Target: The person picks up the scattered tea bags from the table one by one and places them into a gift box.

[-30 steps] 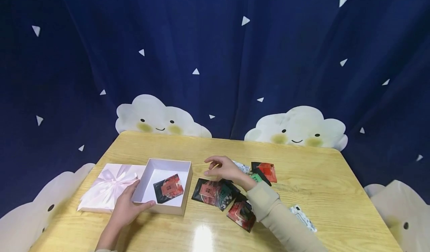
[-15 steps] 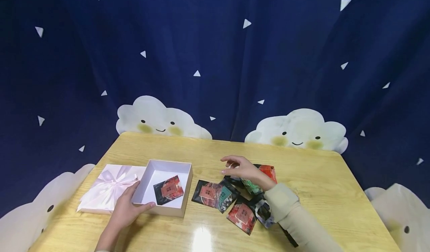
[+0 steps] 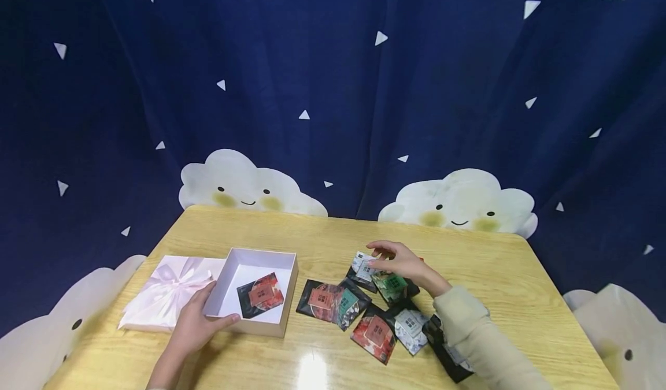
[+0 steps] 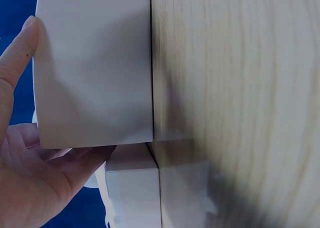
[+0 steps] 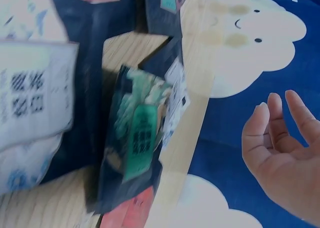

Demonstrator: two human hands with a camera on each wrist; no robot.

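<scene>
A pale square box [image 3: 291, 297] without its lid stands on the table, with one black and red sachet [image 3: 262, 294] lying inside. At its front left corner my left hand [image 3: 195, 324] holds the box, thumb along the front rim and fingers against the left side. My right hand [image 3: 399, 260] hovers above the far sachets with fingers loosely bent and nothing in them. Nearest below it are a black and white sachet [image 3: 362, 271] and a green-labelled sachet [image 3: 391, 286]. The right wrist view shows the right hand [image 5: 285, 153] apart from the green-labelled sachet [image 5: 137, 138].
Left of the box lies a pale pink lid [image 3: 151, 306] with a ribbon bow [image 3: 177, 283]. Several more sachets spread right of the box, among them a red one [image 3: 376, 335] and a white-blue one [image 3: 411, 325]. A dark blue curtain [image 3: 333, 78] hangs behind the table [image 3: 499, 274].
My right hand has moved rightward over the sachets, uncovering the black and white one and others at the front right. My left hand and the box have stayed in place.
</scene>
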